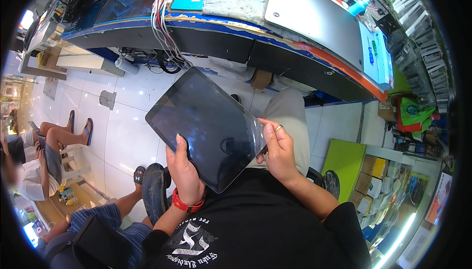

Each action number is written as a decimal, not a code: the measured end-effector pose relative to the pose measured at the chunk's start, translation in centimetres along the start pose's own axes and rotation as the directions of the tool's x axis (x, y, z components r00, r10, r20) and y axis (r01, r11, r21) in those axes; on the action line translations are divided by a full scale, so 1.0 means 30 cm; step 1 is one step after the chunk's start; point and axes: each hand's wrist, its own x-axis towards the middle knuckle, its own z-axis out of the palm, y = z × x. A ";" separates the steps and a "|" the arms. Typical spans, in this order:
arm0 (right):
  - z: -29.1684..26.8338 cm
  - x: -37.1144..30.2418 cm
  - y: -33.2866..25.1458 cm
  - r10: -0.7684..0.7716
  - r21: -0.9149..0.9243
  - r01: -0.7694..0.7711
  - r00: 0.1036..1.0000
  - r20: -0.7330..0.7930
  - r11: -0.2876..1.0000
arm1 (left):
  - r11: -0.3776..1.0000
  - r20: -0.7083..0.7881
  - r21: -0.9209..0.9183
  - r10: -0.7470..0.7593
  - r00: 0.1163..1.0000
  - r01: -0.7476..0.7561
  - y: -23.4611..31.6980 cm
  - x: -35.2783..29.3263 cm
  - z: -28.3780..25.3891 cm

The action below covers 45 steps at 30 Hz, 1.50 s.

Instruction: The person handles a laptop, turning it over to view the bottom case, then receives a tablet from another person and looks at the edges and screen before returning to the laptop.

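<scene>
A dark-screened tablet (pixel 206 126) with a black border lies tilted above my lap, its screen facing up. My left hand (pixel 184 173), with a red band at the wrist, grips its lower left edge, the thumb over the border. At the right edge my right hand (pixel 279 148), wearing a ring, has its thumb and index finger closed on the rim near a corner. Pale streaks show on the screen beside those fingers; I cannot tell whether they are glare or a clear film. The tablet's underside and most of my left fingers are hidden.
Ahead stands a workbench (pixel 211 43) with a closed silver laptop (pixel 314 20), screwdrivers (pixel 370 52) on a blue pad, and a hanging bundle of cables (pixel 162 23). A green panel (pixel 341 168) and shelving are at the right. Other people sit at the left.
</scene>
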 end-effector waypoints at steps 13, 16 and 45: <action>0.033 -0.020 0.005 -0.190 -0.011 0.190 0.982 0.011 0.982 | 0.997 0.005 0.055 0.053 0.999 -0.053 -0.022 -0.007 -0.001; 0.035 -0.023 -0.007 -0.163 0.017 0.163 0.986 0.016 0.986 | 0.995 0.016 0.076 0.066 0.998 -0.067 -0.025 -0.007 -0.006; -0.021 0.007 0.004 -0.440 -0.081 0.444 0.895 0.071 0.892 | 0.945 0.085 0.116 0.297 0.951 -0.305 -0.009 -0.004 -0.018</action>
